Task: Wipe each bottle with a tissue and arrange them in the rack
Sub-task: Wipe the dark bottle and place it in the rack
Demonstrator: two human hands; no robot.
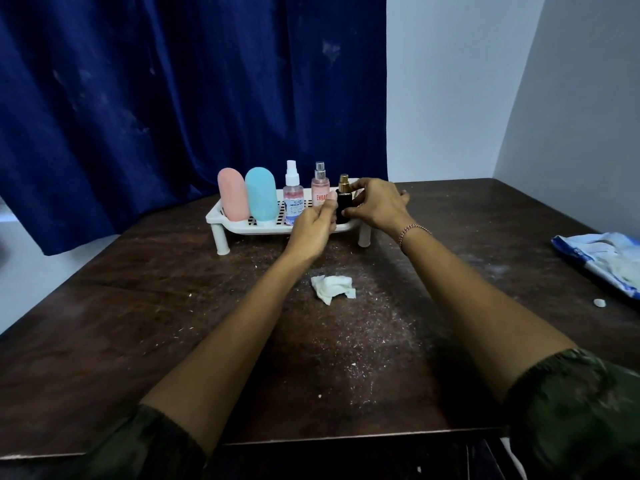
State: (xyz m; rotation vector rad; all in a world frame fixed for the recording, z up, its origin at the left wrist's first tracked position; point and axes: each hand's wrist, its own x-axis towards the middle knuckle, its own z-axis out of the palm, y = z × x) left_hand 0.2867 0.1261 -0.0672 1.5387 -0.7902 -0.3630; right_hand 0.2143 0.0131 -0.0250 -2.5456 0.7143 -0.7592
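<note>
A white slotted rack (242, 226) on short legs stands at the table's far side. In it, left to right, stand a pink bottle (232, 195), a light blue bottle (260, 194), a clear spray bottle (293, 195), a pink spray bottle (320, 184) and a small black bottle (343, 199) with a gold nozzle. My right hand (375, 202) grips the black bottle from the right. My left hand (315, 225) is at its left side, fingers curled near it; contact is unclear. A crumpled white tissue (333, 288) lies on the table in front of the rack.
The dark wooden table (173, 323) is dusted with crumbs and white powder. A blue and white tissue pack (602, 259) lies at the right edge, with a small white scrap (599, 302) near it. A blue curtain hangs behind the rack.
</note>
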